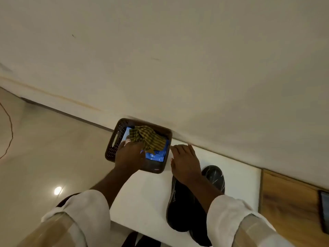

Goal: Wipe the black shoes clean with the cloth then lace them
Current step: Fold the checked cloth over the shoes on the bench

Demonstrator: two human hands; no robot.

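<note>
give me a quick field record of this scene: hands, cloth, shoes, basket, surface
left hand: reaching into the basket, at the cloth's edge; grip hidden
right hand: fingers straight, above the shoes, holding nothing
cloth: green-yellow checked, crumpled in the basket
basket: dark, perforated, at the table's left end by the wall; blue packet inside
shoes: black, on the table, partly under the right forearm; lacing hard to tell
table: white
phone: on wooden top at right
</note>
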